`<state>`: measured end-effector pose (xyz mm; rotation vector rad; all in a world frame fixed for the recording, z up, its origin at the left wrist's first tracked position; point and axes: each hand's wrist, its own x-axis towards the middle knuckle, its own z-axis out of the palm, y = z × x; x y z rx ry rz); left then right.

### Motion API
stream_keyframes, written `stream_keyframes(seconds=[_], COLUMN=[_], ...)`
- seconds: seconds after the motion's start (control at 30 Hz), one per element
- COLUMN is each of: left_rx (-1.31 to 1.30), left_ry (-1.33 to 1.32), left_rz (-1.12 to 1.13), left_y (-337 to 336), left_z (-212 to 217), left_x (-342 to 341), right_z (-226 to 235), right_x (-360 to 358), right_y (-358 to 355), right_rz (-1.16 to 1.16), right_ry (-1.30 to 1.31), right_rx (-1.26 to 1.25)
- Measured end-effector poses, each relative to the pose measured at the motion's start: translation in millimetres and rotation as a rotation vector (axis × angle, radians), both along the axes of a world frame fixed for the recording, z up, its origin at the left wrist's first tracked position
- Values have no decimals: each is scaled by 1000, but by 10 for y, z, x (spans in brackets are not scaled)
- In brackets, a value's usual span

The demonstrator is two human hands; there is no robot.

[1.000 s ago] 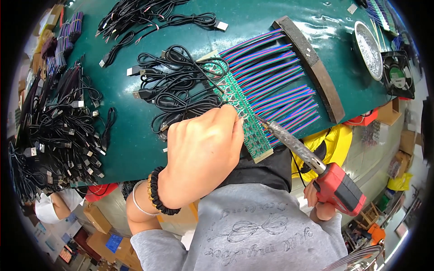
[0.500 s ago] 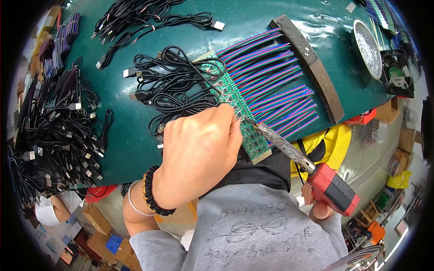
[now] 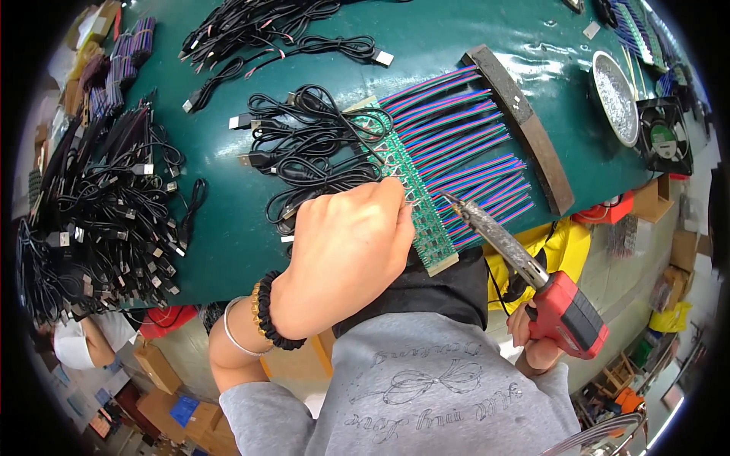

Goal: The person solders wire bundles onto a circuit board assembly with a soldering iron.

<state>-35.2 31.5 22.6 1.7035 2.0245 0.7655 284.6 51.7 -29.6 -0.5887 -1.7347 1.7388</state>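
The scene is seen from a single wide fisheye view, worn at head height and aimed steeply downward over the wearer's own chest. The grey sweatshirt (image 3: pixel 449 395) fills the lower middle, so the camera is set just above and behind it. The green work table (image 3: pixel 228 228) is looked at from close by and is spread across the upper half, its straight edges bent toward the dark circular rim. The left hand (image 3: pixel 346 251) lies near the centre, large in the frame; the right hand (image 3: pixel 532 334) is caught low at the right. Floor clutter is glimpsed along the margins. No second view is supplied.
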Motion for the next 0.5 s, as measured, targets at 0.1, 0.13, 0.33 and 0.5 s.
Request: stream_keyframes(seconds=[0.1, 0.13, 0.33, 0.5], left_rx=[-26, -25, 1, 1], left_ry=[-40, -89, -122, -142], left_rz=[31, 37, 17, -10], left_y=[-26, -30, -50, -52], left_z=[-7, -21, -61, -88], left_x=[2, 1, 0, -10], right_z=[118, 120, 131, 89], right_x=[-91, -83, -49, 3], right_y=[-34, -48, -83, -98], right_rz=[-56, -57, -92, -101], right_ry=[-49, -50, -43, -95], right_rx=[-70, -68, -76, -81])
